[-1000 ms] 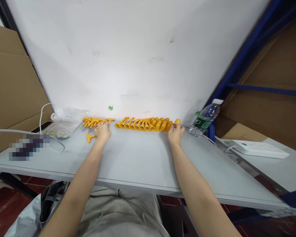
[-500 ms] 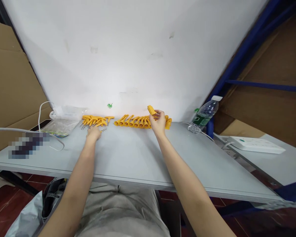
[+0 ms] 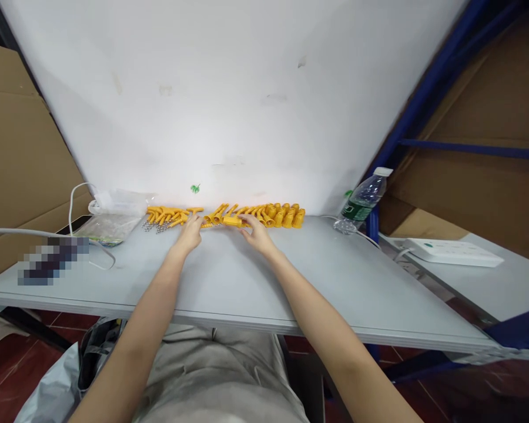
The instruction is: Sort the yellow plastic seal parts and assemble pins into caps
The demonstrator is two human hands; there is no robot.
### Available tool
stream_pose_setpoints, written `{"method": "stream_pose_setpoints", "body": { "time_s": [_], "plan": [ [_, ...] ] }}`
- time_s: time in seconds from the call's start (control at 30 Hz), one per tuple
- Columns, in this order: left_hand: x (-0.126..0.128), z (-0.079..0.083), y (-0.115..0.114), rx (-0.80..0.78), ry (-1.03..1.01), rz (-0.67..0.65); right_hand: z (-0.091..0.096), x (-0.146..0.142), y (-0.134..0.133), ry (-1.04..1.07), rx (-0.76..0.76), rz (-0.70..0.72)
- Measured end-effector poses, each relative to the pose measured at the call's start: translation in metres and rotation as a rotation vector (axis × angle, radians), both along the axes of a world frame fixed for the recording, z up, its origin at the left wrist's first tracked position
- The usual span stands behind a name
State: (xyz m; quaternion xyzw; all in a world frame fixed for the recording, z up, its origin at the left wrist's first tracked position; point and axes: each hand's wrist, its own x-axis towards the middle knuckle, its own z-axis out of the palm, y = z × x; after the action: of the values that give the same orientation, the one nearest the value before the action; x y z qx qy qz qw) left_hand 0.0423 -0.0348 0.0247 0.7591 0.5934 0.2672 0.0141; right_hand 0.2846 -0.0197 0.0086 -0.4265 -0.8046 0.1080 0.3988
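Observation:
My left hand [image 3: 191, 235] is closed around a yellow T-handled piece [image 3: 207, 225], whose silver, spiral-looking end points right; my fingers cover part of it. Facing it, my right hand [image 3: 256, 235] grips a yellow plastic sleeve [image 3: 231, 221] lying sideways, its end toward the spiral. Whether the two touch is too small to tell. Behind my left hand lies a pile of yellow T-handled pieces [image 3: 167, 212] with silver ends. Along the wall runs a row of yellow funnel-ended pieces [image 3: 218, 212], partly hidden by my hands. Several upright yellow sleeves [image 3: 287, 216] stand at its right.
A water bottle [image 3: 361, 202] leans against the wall at right, near a white power strip [image 3: 453, 252] on the neighbouring surface. Clear plastic bags [image 3: 110, 220] and a white cable [image 3: 73, 202] lie at left. Cardboard [image 3: 22, 153] stands beyond the table's left end.
My right hand has come left and down with the yellow sleeve. My left hand has moved right from the pile, bringing a T-handled piece, and both hands are now close together.

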Motion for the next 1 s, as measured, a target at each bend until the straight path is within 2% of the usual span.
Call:
{"method": "stream_pose_setpoints", "body": {
  "time_s": [0.17, 0.37, 0.53, 0.67, 0.73, 0.8, 1.0],
  "plan": [
    [0.003, -0.003, 0.0, 0.014, 0.007, -0.021, -0.001, -0.002, -0.002, -0.048, -0.028, 0.025],
    [0.0, 0.0, 0.0, 0.026, 0.024, 0.003, -0.001, 0.004, 0.001, -0.049, -0.075, -0.084],
    [0.005, -0.002, 0.0, 0.043, -0.014, -0.068, 0.0, 0.0, -0.001, -0.035, -0.066, -0.025],
    [0.011, -0.009, 0.003, 0.207, -0.105, -0.138, -0.005, -0.002, 0.002, 0.037, 0.023, 0.079],
    [0.011, -0.013, 0.007, 0.325, -0.19, -0.113, -0.008, -0.001, 0.006, 0.112, 0.084, 0.121],
    [0.008, -0.016, 0.012, 0.372, -0.264, -0.077, -0.011, 0.001, 0.009, 0.165, 0.12, 0.143],
    [0.0, -0.024, 0.022, 0.244, -0.328, -0.073, -0.013, 0.004, 0.013, 0.199, 0.123, 0.151]
  ]
}}
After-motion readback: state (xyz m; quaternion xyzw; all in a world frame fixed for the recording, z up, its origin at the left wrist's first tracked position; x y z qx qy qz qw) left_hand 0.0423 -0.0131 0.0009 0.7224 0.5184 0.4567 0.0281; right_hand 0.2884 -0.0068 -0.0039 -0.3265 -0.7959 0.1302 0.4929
